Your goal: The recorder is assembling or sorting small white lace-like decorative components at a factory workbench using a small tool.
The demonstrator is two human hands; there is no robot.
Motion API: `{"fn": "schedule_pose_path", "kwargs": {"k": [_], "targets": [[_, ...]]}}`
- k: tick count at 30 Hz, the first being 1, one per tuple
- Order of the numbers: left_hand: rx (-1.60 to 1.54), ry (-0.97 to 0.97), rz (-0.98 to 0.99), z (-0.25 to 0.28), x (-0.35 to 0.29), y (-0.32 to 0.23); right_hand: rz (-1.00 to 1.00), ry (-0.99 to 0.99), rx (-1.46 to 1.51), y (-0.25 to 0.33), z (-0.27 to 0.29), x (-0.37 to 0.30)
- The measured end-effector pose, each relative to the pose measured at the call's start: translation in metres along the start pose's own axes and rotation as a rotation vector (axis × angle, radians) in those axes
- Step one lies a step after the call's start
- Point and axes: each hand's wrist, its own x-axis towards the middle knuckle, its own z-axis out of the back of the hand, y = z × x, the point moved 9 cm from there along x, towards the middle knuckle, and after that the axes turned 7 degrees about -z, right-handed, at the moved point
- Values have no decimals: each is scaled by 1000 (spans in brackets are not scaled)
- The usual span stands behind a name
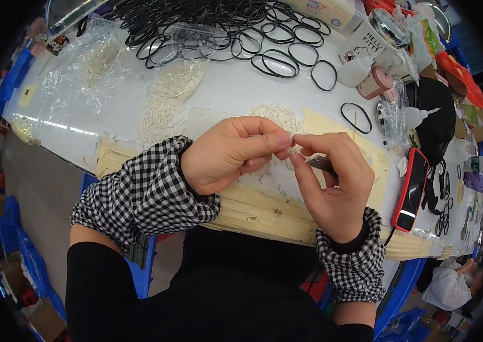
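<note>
My left hand (233, 151) is closed in a pinch, thumb against index finger, on a small white piece (291, 149) mostly covered by the fingertips. Its fingertips meet those of my right hand (341, 179), whose thumb and index finger close in on the same piece. A small flat grey metal tool (321, 163) is tucked in the curled fingers of my right hand; its exact kind cannot be made out. Just beyond the hands lies a pile of small white pieces (275, 115). More white pieces (161, 117) are scattered to the left, beside a clear bag (178, 80) of them.
Many black rubber rings (196, 23) lie heaped at the back. A red-cased phone (411, 191) lies at the right, near a pink jar (375, 83) and a white cup (367, 48). Yellowish tape (264, 211) covers the table's front edge. Another person (452, 285) sits at the lower right.
</note>
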Motion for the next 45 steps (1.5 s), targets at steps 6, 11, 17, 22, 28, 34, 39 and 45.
{"fn": "schedule_pose_path", "kwargs": {"k": [6, 11, 17, 22, 28, 34, 39, 45], "targets": [[87, -27, -41, 1, -1, -5, -21, 22, 24, -4, -3, -1], [123, 1, -67, 0, -1, -7, -149, 52, 45, -17, -8, -4], [33, -12, -38, -4, -2, -7, -198, 2, 85, -20, -5, -5], [19, -2, -61, -4, -2, -7, -164, -8, 62, -19, -6, -5], [13, 21, -38, -6, -2, -5, -156, 26, 75, -16, -8, -5], [-69, 87, 25, -7, -1, 3, -1, 12, -12, -8, -9, -3], [-109, 139, 32, -12, -2, 5, 45, 5, -304, -5, -10, -3], [-121, 176, 31, -19, -3, 3, 10, 14, -292, -8, -10, -3]]}}
